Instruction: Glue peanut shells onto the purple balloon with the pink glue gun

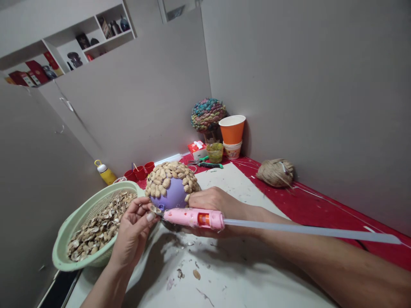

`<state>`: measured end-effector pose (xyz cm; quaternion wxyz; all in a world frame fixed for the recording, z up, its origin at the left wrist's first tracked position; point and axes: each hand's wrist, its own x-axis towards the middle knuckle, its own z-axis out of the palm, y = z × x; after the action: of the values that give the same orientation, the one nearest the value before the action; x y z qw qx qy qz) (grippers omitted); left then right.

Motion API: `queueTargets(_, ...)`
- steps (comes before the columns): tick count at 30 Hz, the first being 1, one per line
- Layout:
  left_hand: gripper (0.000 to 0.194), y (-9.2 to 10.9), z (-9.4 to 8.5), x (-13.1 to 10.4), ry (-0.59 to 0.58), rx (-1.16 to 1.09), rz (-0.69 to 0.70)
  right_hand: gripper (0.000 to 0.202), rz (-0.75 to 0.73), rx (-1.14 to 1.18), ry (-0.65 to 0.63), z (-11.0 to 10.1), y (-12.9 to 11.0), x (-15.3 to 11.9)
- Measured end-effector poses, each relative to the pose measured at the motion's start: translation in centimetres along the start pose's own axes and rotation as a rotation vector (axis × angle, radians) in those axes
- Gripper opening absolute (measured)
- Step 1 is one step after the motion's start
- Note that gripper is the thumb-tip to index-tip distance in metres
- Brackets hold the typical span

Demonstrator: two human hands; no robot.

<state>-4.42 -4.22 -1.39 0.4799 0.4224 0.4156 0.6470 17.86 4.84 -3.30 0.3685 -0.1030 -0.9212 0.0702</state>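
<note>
My left hand (136, 224) pinches a peanut shell half (155, 209), its hollow side turned toward the glue gun's nozzle. My right hand (212, 201) is closed round a pink hot glue gun (189, 217), and a long clear glue stick (305, 230) runs out of its back end. The nozzle touches or nearly touches the shell. Just behind both hands sits a purple balloon (173, 192), its top and sides covered with peanut shells (167, 171) and its near side bare. My right fingers are partly hidden by the gun.
On the left stands a green colander (62, 239) filled with shells. Farther back are red cups (140, 173), a yellow bottle (107, 173), green-handled pliers (208, 164), an orange paper cup (232, 129) and a colourful shell-covered ball (208, 114). A twine bundle (275, 173) lies right. Shell scraps litter the white board (244, 273).
</note>
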Motion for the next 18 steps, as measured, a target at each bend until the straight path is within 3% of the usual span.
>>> queueTargets(18, 0.035, 0.06, -0.24, 0.07, 0.028, -0.053, 0.003, 0.034, 0.010, 0.007, -0.002, -0.08, -0.03, -0.02)
